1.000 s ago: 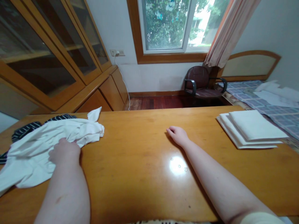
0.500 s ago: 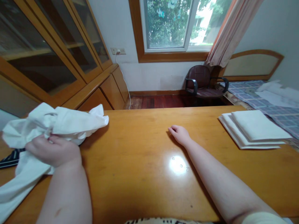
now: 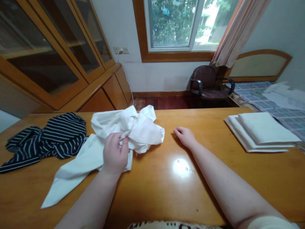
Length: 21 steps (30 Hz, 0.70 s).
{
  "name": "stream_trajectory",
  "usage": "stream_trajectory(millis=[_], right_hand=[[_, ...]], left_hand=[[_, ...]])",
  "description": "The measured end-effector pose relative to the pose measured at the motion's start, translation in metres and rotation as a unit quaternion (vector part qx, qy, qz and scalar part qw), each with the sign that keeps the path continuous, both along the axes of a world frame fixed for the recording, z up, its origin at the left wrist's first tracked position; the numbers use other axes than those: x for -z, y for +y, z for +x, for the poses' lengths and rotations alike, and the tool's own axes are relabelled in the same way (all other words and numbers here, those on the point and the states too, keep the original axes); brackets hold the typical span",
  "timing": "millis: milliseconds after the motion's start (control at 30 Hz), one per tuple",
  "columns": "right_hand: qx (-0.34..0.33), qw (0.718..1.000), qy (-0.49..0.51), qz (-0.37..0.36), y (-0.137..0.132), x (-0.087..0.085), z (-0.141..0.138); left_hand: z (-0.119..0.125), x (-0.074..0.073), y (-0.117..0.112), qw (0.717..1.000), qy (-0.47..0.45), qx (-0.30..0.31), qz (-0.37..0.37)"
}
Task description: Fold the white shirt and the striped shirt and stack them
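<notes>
My left hand (image 3: pixel 116 151) is closed on a bunched part of a crumpled white cloth (image 3: pixel 145 133). A long tail of the cloth trails towards the front left across the wooden table (image 3: pixel 152 190). Whether it is a garment I cannot tell. My right hand (image 3: pixel 184 136) rests on the table to the right of the cloth, apart from it, with its fingers curled in and nothing visible in them. On the left lies a crumpled black cloth with white stripes (image 3: pixel 65 133), close to the white one.
A stack of folded white cloths (image 3: pixel 264 130) lies at the table's right end. Beyond the table stand a dark red armchair (image 3: pixel 205 82), a bed (image 3: pixel 252 92) with a checked cover, and a glass-fronted cabinet (image 3: pixel 71 92). A white cable (image 3: pixel 127 79) hangs from the wall socket.
My left hand has drawn the white cloth rightwards from the left end to mid-table. The striped cloth, mostly covered before, now shows. My right hand has stayed in place.
</notes>
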State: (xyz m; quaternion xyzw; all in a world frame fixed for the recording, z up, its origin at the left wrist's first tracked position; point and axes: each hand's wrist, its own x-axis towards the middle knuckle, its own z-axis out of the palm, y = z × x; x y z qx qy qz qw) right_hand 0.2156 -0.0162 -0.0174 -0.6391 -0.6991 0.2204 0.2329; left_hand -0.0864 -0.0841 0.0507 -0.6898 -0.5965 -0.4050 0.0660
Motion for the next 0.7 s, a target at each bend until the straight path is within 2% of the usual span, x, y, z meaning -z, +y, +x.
stream_trajectory(millis=[100,200,267,333,400,500,600,700], right_hand=[[-0.001,1.0,0.024,0.004,0.001,0.003,0.002],[0.007,0.996,0.086,0.028,0.003,0.008,0.004],[0.011,0.985,0.16,0.058,0.003,0.011,0.005],[-0.006,0.966,0.242,0.086,0.003,0.012,0.006],[-0.056,0.949,0.297,0.093,0.002,0.013,0.006],[-0.11,0.947,0.298,0.038,0.0,0.013,0.004],[-0.065,0.957,0.283,-0.003,0.0,0.014,0.001],[-0.013,0.939,0.344,-0.007,0.003,0.014,0.001]], left_hand=[[0.017,0.016,0.008,0.98,0.057,0.112,-0.152],[0.025,0.036,0.017,0.938,0.122,0.169,-0.277],[0.026,0.045,0.02,0.908,0.158,0.204,-0.329],[0.024,0.049,0.021,0.893,0.178,0.226,-0.345],[0.021,0.048,0.021,0.89,0.175,0.243,-0.343],[0.014,0.044,0.024,0.895,0.141,0.262,-0.332],[0.008,0.042,0.029,0.906,0.098,0.264,-0.315],[0.002,0.038,0.034,0.922,0.062,0.226,-0.309]])
